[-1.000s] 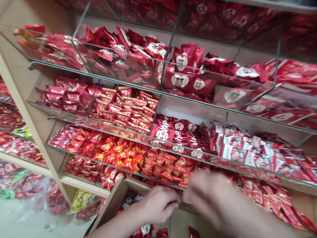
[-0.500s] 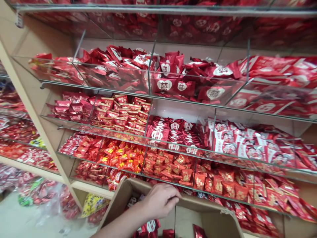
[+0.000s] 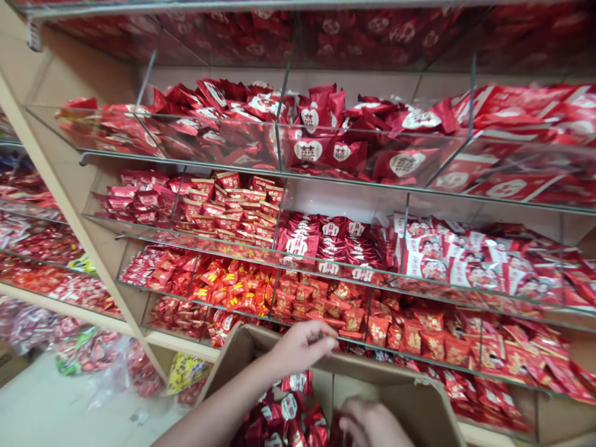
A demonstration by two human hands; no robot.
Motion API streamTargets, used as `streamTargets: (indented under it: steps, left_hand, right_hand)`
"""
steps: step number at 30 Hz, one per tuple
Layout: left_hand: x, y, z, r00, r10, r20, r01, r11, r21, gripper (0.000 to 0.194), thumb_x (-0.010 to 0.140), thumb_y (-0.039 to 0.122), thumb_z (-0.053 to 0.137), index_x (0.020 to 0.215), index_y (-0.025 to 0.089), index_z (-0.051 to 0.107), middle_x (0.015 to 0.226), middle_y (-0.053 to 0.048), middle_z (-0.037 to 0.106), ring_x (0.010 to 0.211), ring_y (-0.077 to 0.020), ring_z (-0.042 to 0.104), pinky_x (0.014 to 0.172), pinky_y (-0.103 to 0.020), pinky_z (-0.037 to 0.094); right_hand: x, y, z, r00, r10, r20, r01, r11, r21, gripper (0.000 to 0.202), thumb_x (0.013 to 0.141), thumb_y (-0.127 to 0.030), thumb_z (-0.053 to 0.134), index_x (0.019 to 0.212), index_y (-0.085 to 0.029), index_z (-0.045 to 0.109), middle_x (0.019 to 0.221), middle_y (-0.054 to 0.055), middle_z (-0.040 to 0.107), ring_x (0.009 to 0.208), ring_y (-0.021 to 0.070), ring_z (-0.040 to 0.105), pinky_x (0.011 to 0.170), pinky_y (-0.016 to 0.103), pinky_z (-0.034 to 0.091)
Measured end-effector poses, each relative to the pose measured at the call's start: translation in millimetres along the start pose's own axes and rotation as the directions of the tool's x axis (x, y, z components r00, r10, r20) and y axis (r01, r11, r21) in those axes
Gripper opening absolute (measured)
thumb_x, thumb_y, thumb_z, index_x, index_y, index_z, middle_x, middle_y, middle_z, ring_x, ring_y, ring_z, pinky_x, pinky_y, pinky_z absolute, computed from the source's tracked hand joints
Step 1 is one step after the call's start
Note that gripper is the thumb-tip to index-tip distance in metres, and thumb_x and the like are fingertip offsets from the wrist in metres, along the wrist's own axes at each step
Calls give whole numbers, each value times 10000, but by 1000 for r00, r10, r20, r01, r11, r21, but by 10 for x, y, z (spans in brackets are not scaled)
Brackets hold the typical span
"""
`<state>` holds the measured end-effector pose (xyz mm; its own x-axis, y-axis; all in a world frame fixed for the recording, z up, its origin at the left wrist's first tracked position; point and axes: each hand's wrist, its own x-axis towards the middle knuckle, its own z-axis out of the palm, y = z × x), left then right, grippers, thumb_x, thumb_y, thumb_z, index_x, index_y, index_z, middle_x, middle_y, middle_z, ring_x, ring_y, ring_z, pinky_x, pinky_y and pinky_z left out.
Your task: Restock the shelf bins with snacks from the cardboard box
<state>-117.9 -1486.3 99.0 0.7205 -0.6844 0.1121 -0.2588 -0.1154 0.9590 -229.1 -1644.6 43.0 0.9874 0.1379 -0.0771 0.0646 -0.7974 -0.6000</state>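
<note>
An open cardboard box [image 3: 410, 391] stands below the shelves, with shiny dark red candy packets [image 3: 291, 406] piled in it, some bearing white printed labels. Above the box's far edge is my left hand [image 3: 307, 344]. Its fingers are loosely bent, with a gap between them and the thumb, and no packet shows in it. Inside the box, to the right of the pile, my right hand [image 3: 372, 422] reaches down. Motion blurs its fingers, so its grip is unclear.
Glass-fronted shelves [image 3: 261, 164] with dividers hold many red wrapped sweets, among them heart-labelled packets [image 3: 307, 149] and orange-red ones [image 3: 230, 285]. A wooden upright [image 3: 79, 230] separates another shelf unit on the left. Plastic bags of sweets [image 3: 93, 351] lie on the floor [image 3: 107, 416].
My right hand has come into view inside the box. My left hand has risen slightly and its fingers have loosened. More of the packet pile shows as the view shifts.
</note>
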Motion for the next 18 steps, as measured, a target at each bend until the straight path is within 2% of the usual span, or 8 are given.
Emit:
streamTargets:
  steps: [2, 4, 5, 7, 9, 11, 15, 18]
  left_hand:
    - [18, 41, -49, 997, 11, 77, 4, 981, -193, 351, 791, 387, 520, 1010, 114, 551, 943, -130, 643, 769, -155, 614, 700, -283, 457]
    - [38, 72, -62, 986, 39, 165, 15, 951, -310, 448, 730, 409, 600, 1075, 136, 517, 1023, -138, 618, 839, -161, 609, 751, -296, 453]
    - [49, 78, -54, 982, 34, 184, 31, 940, -341, 470, 699, 401, 637, 1074, 142, 518, 999, -125, 627, 830, -159, 613, 740, -289, 458]
    - [69, 74, -13, 987, -14, 163, 74, 927, -368, 396, 691, 385, 652, 980, 131, 557, 854, -85, 657, 735, -141, 627, 664, -253, 470]
    - [82, 61, 33, 991, -69, 112, 106, 921, -375, 295, 726, 384, 616, 841, 115, 583, 697, -45, 653, 612, -114, 620, 576, -214, 462]
    - [89, 53, 63, 993, -87, 82, 112, 919, -379, 280, 727, 382, 613, 784, 109, 586, 655, -34, 648, 573, -104, 613, 550, -199, 457]
    - [89, 68, 79, 996, -83, 40, 92, 920, -381, 291, 704, 380, 635, 806, 111, 591, 664, -31, 649, 581, -115, 617, 552, -208, 467]
    - [89, 74, 89, 997, -77, 4, 73, 925, -372, 328, 718, 390, 616, 901, 119, 594, 664, -21, 639, 543, -106, 598, 525, -209, 457]
  right_hand:
    - [-2, -96, -253, 979, -8, -203, 60, 966, 253, 221, 808, -333, 455, 667, -189, 545, 581, 4, 576, 555, 138, 554, 551, 233, 421]
    - [48, -168, -441, 929, 116, -353, 100, 836, 539, 254, 787, -413, 487, 668, -189, 498, 509, -23, 539, 474, 114, 514, 485, 214, 412]
    - [94, -187, -497, 907, 179, -381, 125, 750, 649, 256, 765, -426, 520, 679, -187, 491, 500, -27, 544, 457, 109, 512, 475, 214, 421]
    - [207, -196, -533, 883, 250, -397, 182, 598, 780, 257, 723, -422, 582, 700, -179, 501, 514, -21, 571, 458, 109, 531, 481, 224, 451]
    - [314, -183, -506, 885, 268, -380, 203, 512, 834, 255, 699, -409, 615, 713, -172, 521, 541, -17, 589, 475, 110, 551, 470, 222, 464]
    - [390, -168, -463, 887, 267, -376, 211, 490, 846, 244, 704, -404, 612, 745, -174, 540, 579, -19, 595, 483, 107, 555, 436, 207, 454]
    - [450, -146, -408, 886, 235, -399, 242, 499, 832, 229, 746, -405, 563, 747, -176, 554, 619, -16, 596, 508, 110, 562, 411, 200, 442]
    - [447, -147, -381, 883, 234, -408, 251, 500, 829, 223, 761, -392, 549, 723, -172, 554, 588, -21, 587, 503, 112, 562, 416, 205, 444]
